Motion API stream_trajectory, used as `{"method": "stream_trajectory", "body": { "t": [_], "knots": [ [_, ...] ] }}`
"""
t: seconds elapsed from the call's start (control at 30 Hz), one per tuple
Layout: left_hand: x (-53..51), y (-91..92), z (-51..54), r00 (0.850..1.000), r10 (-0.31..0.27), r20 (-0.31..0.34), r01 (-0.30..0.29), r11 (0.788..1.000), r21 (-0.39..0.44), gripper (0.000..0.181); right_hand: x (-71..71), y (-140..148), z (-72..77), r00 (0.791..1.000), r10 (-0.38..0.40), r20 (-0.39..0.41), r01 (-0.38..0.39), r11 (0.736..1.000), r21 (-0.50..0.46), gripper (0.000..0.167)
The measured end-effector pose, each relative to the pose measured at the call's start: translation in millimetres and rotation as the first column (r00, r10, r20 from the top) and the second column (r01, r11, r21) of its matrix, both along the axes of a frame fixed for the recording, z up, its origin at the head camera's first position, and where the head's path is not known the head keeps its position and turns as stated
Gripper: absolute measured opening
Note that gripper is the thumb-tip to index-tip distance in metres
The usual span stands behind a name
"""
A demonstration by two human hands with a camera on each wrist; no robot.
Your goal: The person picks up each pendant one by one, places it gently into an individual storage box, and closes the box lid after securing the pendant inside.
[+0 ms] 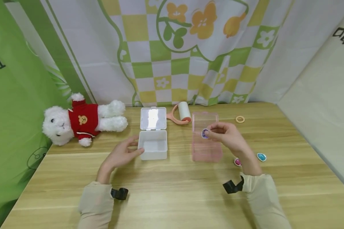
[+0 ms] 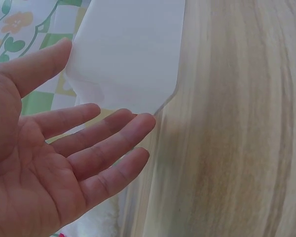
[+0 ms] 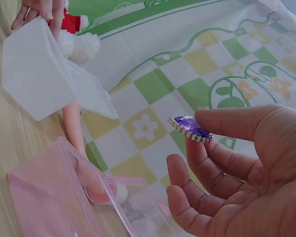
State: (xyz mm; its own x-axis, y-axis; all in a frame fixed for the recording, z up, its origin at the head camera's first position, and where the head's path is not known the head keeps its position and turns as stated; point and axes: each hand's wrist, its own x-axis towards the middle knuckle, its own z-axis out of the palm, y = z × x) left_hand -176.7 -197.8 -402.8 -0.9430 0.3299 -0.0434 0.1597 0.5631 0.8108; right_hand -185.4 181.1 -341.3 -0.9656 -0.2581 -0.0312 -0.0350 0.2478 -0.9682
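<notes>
In the head view my right hand (image 1: 227,136) is over the clear pink box (image 1: 207,156), whose lid is raised. Between thumb and forefinger it pinches a purple gem (image 3: 190,127) edged with small silvery beads; the other fingers curl loosely. My left hand (image 1: 123,154) is at the left side of a white plastic box (image 1: 153,155) with its lid tipped back. Its thumb touches the box while the remaining fingers stay relaxed, as the left wrist view shows. No contents are visible inside the white box. A pink gem (image 1: 237,162) lies partly hidden by my right wrist, and a blue gem (image 1: 261,157) lies further right.
Behind the boxes lies a lint roller (image 1: 184,112) with an orange handle. A small wooden ring (image 1: 240,119) is at the back right. At the left, a white plush bear (image 1: 83,119) in a red top lies on the wooden table (image 1: 172,197). A patterned curtain (image 1: 177,63) hangs behind.
</notes>
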Motion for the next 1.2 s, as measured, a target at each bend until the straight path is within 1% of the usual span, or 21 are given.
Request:
{"method": "stream_trajectory", "body": {
  "t": [0.2, 0.3, 0.43, 0.5, 0.6, 0.77, 0.9, 1.03, 1.2],
  "knots": [
    [0.1, -0.6, 0.1, 1.000, -0.004, 0.021, 0.003, 1.000, 0.019, 0.065, -2.2, -14, -1.5, 0.999, 0.035, -0.012, -0.035, 0.999, -0.016, 0.025],
    [-0.7, 0.2, -1.2, 0.999, -0.002, 0.042, 0.001, 0.999, 0.037, 0.065, -5.1, -27, -3.0, 0.998, 0.055, -0.022, -0.056, 0.998, -0.034, 0.022],
    [-1.8, 1.1, -2.7, 0.997, 0.005, 0.081, -0.011, 0.998, 0.069, 0.068, -9.4, -48, -3.2, 0.997, 0.080, -0.025, -0.080, 0.996, -0.031, 0.019],
    [-2.0, 1.3, -2.8, 0.994, 0.006, 0.105, -0.016, 0.995, 0.098, 0.069, -11.4, -58, -2.8, 0.996, 0.087, -0.016, -0.087, 0.996, -0.018, 0.019],
    [-1.6, 0.7, -2.4, 0.991, -0.002, 0.137, -0.019, 0.988, 0.152, 0.069, -15.7, -72, -4.5, 0.995, 0.098, 0.008, -0.098, 0.995, -0.027, 0.020],
    [-0.2, 1.4, -1.1, 0.987, -0.002, 0.162, -0.032, 0.979, 0.203, 0.068, -23.3, -90, -11.5, 0.992, 0.108, 0.071, -0.106, 0.994, -0.035, 0.022],
    [0.2, 1.8, -1.2, 0.985, 0.002, 0.173, -0.039, 0.976, 0.213, 0.068, -27.2, -100, -12.6, 0.990, 0.113, 0.088, -0.113, 0.994, -0.006, 0.022],
    [0.0, 1.8, -0.7, 0.985, 0.010, 0.173, -0.046, 0.978, 0.205, 0.068, -31.6, -110, -9.8, 0.987, 0.139, 0.080, -0.141, 0.990, 0.024, 0.020],
    [-0.9, 2.2, -1.0, 0.985, 0.008, 0.174, -0.044, 0.979, 0.200, 0.067, -39.4, -122, -7.0, 0.981, 0.167, 0.097, -0.174, 0.982, 0.069, 0.018]
  ]
}}
